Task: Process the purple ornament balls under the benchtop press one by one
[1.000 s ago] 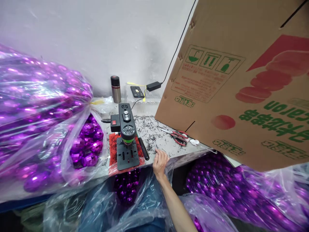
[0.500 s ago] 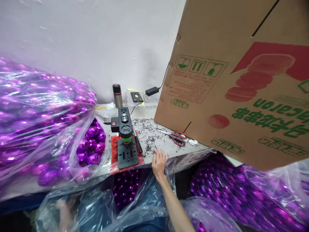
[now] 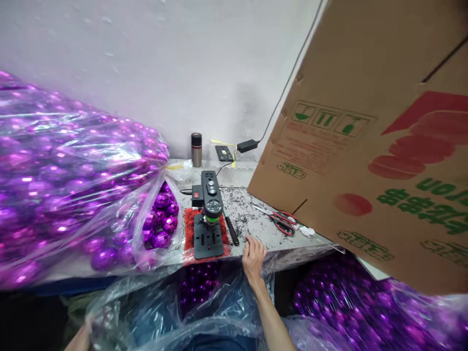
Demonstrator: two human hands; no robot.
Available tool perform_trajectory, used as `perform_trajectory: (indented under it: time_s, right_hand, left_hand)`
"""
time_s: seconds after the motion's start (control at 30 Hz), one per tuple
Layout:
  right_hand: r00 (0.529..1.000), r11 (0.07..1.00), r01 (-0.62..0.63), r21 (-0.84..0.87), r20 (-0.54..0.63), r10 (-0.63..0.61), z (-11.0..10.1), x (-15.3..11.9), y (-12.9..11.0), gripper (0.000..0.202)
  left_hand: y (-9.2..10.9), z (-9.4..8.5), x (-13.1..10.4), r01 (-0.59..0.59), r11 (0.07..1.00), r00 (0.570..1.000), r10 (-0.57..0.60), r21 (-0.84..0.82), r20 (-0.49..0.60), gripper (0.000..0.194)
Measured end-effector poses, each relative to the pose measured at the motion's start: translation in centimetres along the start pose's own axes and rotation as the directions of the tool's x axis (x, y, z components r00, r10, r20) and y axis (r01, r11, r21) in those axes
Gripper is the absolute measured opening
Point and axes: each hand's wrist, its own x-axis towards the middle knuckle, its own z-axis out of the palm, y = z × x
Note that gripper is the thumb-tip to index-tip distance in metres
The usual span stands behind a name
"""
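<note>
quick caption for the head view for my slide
Right hand at the edge of a cluttered worktable, with a black machine, red-handled scissors and bagged purple balls nearby.

one black machine, one flask, one carton, one scissors pair, one black-handled tool

Black scraps: low, ahead of the fingers of the right hand, between the machine and the carton; a hand can pass over them.
Black-handled tool: just left of the fingers, a low obstacle before the machine.
Scissors: right of the fingers, lying flat.
Carton: beyond the scissors, tilted, closes the right side.
Clear plastic: loose, below the fingers.
</note>
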Motion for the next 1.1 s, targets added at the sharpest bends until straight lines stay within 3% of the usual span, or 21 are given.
perform_trajectory:
  time_s: [0.1, 0.17, 0.2, 0.27, 0.33, 0.43, 0.53, 0.6, 0.7, 0.77, 0.9, 1.0, 1.1]
  right_hand:
    - [0.997, 0.999, -0.043, -0.018, 0.062, 0.044, -0.7, 0.0, 0.4, 0.049]
    - [0.991, 0.997, -0.076, -0.030, 0.105, 0.079, -1.1, 0.0, 0.8, 0.052]
    - [0.988, 0.995, -0.090, -0.032, 0.126, 0.094, -1.2, 0.0, 1.0, 0.053]
    - [0.980, 0.991, -0.128, -0.037, 0.146, 0.132, -1.2, -0.1, 1.3, 0.055]
    - [0.975, 0.986, -0.164, -0.035, 0.145, 0.167, -1.3, -0.3, 1.4, 0.057]
    - [0.974, 0.983, -0.181, -0.025, 0.136, 0.183, -1.3, -0.5, 1.3, 0.057]
    - [0.976, 0.984, -0.175, -0.025, 0.127, 0.176, -1.4, -0.5, 1.1, 0.055]
    - [0.979, 0.986, -0.167, -0.021, 0.118, 0.168, -1.5, -0.4, 0.9, 0.054]
    - [0.981, 0.986, -0.162, -0.023, 0.103, 0.164, -1.6, -0.2, 0.7, 0.052]
    - [0.981, 0.985, -0.168, -0.032, 0.096, 0.170, -1.6, -0.2, 0.7, 0.052]
    - [0.978, 0.985, -0.167, -0.043, 0.120, 0.171, -1.6, -0.4, 0.6, 0.050]
    - [0.978, 0.986, -0.160, -0.046, 0.129, 0.165, -1.7, -0.5, 0.5, 0.049]
    - [0.979, 0.988, -0.149, -0.051, 0.131, 0.154, -1.8, -0.5, 0.4, 0.047]
  left_hand:
    - [0.7, -2.9, 0.3, 0.245, 0.957, 0.967, -0.252, 0.155, 0.024, 0.040]
    - [2.4, -5.1, 0.2, 0.226, 0.944, 0.949, -0.269, 0.240, 0.166, 0.042]
    - [3.7, -6.1, 0.1, 0.191, 0.963, 0.953, -0.229, 0.189, 0.200, 0.044]
    - [6.9, -7.6, 0.0, 0.035, 0.998, 0.965, -0.021, -0.049, 0.262, 0.054]
    - [10.4, -8.1, 0.3, -0.109, 0.965, 0.943, 0.177, -0.240, 0.283, 0.060]
    - [15.4, -6.7, 2.4, -0.307, 0.897, 0.930, 0.354, -0.317, 0.100, 0.056]
    - [19.1, -4.1, 5.9, -0.483, 0.856, 0.874, 0.485, -0.182, -0.038, 0.045]
    - [21.1, -2.6, 8.3, -0.440, 0.897, 0.896, 0.442, 0.047, -0.035, 0.042]
    - [23.4, -1.1, 10.8, -0.240, 0.912, 0.969, 0.243, 0.334, 0.033, 0.048]
    - [24.3, -0.6, 11.6, -0.205, 0.885, 0.979, 0.188, 0.419, 0.081, 0.053]
    - [24.0, -0.2, 12.3, -0.294, 0.871, 0.955, 0.249, 0.394, 0.162, 0.058]
    - [22.6, -0.2, 12.7, -0.326, 0.924, 0.941, 0.298, 0.199, 0.158, 0.059]
    - [21.5, -0.8, 12.8, -0.314, 0.945, 0.945, 0.320, -0.089, 0.066, 0.068]
